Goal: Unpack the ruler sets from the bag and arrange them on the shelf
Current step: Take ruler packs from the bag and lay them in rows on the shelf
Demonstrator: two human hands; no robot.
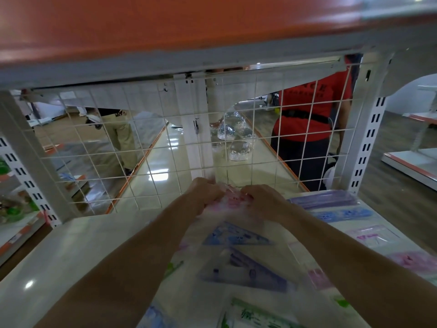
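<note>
A clear plastic bag (234,261) lies on the white shelf (78,252), with blue, purple, pink and green ruler sets showing through it. My left hand (205,192) and my right hand (262,197) both grip the bag's far end, close together, just in front of the wire mesh back. A pink pack (233,201) shows between my two hands. More ruler sets lie on the shelf to the right: a purple one (328,200), a blue one (343,214) and pink ones (371,235).
A white wire mesh panel (165,147) closes the shelf's back. An orange-edged shelf (165,31) hangs low overhead. Behind the mesh, a second shelf holds clear plastic domes (236,143); a person in a red shirt (312,110) stands there. White uprights (369,143) flank the bay.
</note>
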